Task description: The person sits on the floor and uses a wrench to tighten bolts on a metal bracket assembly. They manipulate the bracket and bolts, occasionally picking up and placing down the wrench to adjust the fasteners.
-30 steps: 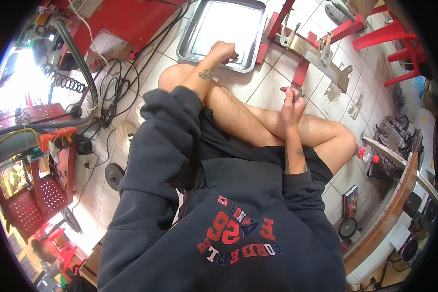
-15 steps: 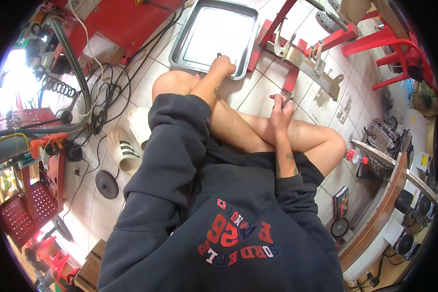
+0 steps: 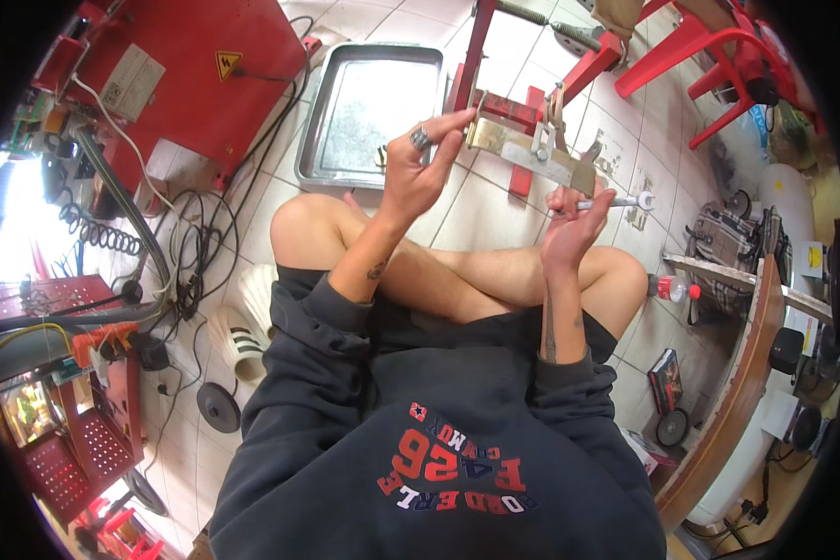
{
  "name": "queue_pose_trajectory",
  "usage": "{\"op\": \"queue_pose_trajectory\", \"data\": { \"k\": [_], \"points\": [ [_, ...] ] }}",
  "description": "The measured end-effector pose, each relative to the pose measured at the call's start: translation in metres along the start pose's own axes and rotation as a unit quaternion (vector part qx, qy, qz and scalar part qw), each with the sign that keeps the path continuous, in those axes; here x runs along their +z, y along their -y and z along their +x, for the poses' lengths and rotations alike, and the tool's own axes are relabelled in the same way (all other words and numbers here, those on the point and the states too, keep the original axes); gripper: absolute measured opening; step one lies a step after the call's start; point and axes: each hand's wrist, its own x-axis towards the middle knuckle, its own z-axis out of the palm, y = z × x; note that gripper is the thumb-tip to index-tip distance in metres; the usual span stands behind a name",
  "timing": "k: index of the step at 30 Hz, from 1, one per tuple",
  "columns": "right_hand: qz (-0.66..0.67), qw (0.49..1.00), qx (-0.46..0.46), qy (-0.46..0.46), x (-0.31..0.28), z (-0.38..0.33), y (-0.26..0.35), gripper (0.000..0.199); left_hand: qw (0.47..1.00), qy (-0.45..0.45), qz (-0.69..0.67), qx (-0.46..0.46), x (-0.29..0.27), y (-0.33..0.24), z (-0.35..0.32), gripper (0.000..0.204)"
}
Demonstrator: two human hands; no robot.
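Observation:
My left hand [image 3: 422,166] is raised beside the left end of a worn metal bracket [image 3: 537,159], its index finger stretched out to that end and the thumb apart from it. Whether the fingertip touches the bracket is hard to make out. A ring sits on one finger. My right hand [image 3: 574,229], below the bracket's right end, is closed around a silver wrench [image 3: 637,201], whose open jaw points right. The bracket is mounted on a red metal frame [image 3: 523,179]. Small dark parts [image 3: 381,157] lie in a shallow metal tray [image 3: 305,154] left of the frame.
A red machine cabinet [image 3: 187,84] stands at the far left, with black cables [image 3: 196,224] on the tiled floor. White clogs [image 3: 233,341] lie by my left knee. Red plastic chairs [image 3: 700,56] stand far right; a bottle [image 3: 667,288] lies near my right knee.
My left hand has left the tray and risen rightward to the bracket's left end. My right hand has moved right and up, and the wrench now shows clearly. The view has shifted.

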Motion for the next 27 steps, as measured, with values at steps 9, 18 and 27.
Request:
{"op": "queue_pose_trajectory", "data": {
  "k": [9,18,27],
  "points": [
    [0.005,0.999,-0.016,-0.035,-0.009,0.009,0.017,0.051,0.997,0.02,0.036,0.062,0.026,-0.016,-0.01,0.032],
    [0.006,0.965,-0.231,0.123,-0.063,-0.013,0.044,0.058,0.996,0.045,0.074,-0.033,-0.002,-0.05,-0.013,0.02],
    [-0.341,0.806,0.133,0.466,0.017,-0.056,0.087,0.008,0.922,0.043,-0.164,0.349,-0.02,-0.276,0.049,0.011]
  ]
}}
